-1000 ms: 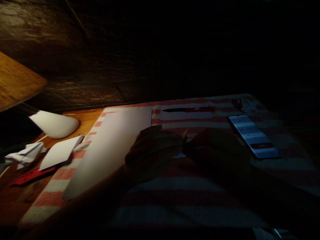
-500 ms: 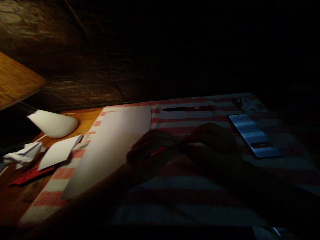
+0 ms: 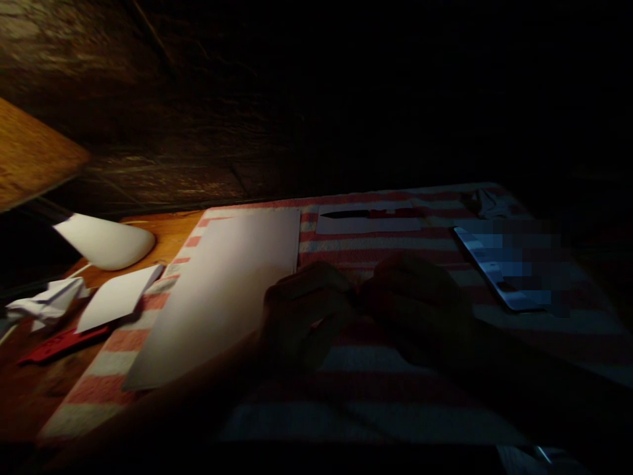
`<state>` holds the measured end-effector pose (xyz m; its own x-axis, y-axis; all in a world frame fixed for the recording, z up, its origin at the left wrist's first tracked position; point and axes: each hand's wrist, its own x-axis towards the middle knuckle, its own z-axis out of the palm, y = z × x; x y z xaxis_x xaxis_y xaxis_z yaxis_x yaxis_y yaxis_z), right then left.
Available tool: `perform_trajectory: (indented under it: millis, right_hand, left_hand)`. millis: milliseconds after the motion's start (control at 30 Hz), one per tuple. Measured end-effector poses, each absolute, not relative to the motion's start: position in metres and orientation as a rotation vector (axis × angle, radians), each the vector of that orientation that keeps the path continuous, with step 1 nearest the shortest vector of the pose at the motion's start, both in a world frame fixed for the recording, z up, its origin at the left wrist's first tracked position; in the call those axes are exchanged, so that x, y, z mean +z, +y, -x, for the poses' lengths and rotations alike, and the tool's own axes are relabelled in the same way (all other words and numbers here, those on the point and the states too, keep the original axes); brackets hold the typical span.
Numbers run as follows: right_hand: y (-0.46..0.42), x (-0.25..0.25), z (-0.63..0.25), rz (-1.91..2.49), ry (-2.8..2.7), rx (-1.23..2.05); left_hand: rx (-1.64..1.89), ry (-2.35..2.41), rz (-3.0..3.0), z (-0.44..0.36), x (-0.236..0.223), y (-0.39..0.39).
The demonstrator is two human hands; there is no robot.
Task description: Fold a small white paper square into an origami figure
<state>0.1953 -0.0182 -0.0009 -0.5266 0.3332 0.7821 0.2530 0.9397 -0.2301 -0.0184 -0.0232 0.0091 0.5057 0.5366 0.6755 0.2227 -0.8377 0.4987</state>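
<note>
Deep shadow covers both hands over a red-and-white striped cloth [image 3: 356, 422]. My left hand [image 3: 306, 313] is closed, its fingertips pinched together close to those of my right hand [image 3: 418, 303], which is closed too. Whatever lies between the fingers is too dark and too hidden to name. Beyond the hands, a knife [image 3: 388, 214] with a black blade and red handle rests on a small white paper [image 3: 366, 226]. Left of my left hand, a large white sheet [image 3: 227, 277] lies on the cloth.
To the right lies a phone [image 3: 487, 267] with a lit, partly blurred screen. Far left are a lamp base [image 3: 109, 244], its shade [image 3: 39, 155], crumpled paper [image 3: 52, 300], and a curled white paper [image 3: 119, 297] over a red object [image 3: 64, 344]. A dark wall stands behind.
Both hands have shifted slightly, the fingertips still close together and the backs of the hands a little lower in view. The knife, papers and phone stay in place.
</note>
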Motion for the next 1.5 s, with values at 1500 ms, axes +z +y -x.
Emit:
perform_trajectory:
  millis: [1500]
  right_hand:
    - [-0.002,0.001,-0.192,0.984,-1.073,1.809]
  left_hand:
    - [1.173,0.718,-1.437,0.015,-0.010,0.008]
